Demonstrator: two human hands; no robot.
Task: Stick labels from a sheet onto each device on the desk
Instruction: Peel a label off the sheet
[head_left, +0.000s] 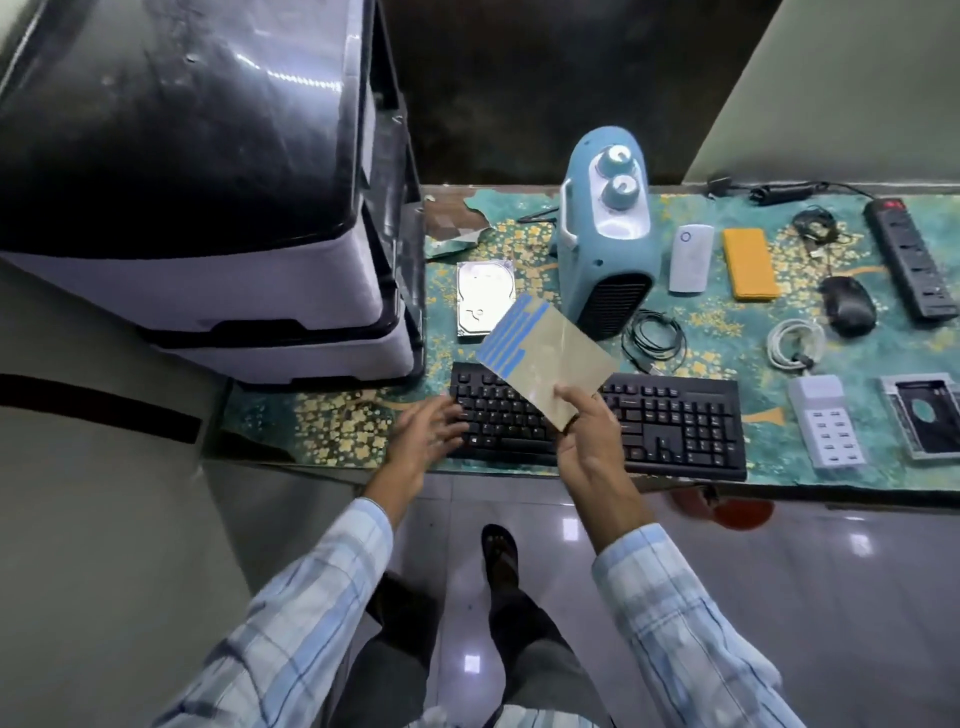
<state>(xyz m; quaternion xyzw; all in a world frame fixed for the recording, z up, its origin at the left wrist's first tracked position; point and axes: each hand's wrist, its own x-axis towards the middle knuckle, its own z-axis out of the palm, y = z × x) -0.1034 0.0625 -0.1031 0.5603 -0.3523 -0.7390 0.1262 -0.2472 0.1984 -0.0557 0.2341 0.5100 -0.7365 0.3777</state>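
Observation:
My right hand (584, 441) pinches the near corner of a tan label sheet (545, 358) with several blue labels at its far left end, held tilted above the black keyboard (675, 421). My left hand (428, 428) rests with straight fingers on the keyboard's left end. Behind the sheet lie a silver hard drive (480, 296) and a blue heater (605, 228). Further right sit a white power bank (690, 260), an orange power bank (750, 262), a black mouse (847, 306), a black power strip (911, 260), a white USB charger (828, 423) and a drive caddy (922, 415).
A large grey and black printer (208, 182) fills the left side of the desk. Coiled black cable (654, 338) and white cable (795, 345) lie on the patterned teal desk cover (337, 426). The desk's front edge runs just below the keyboard; tiled floor is beneath.

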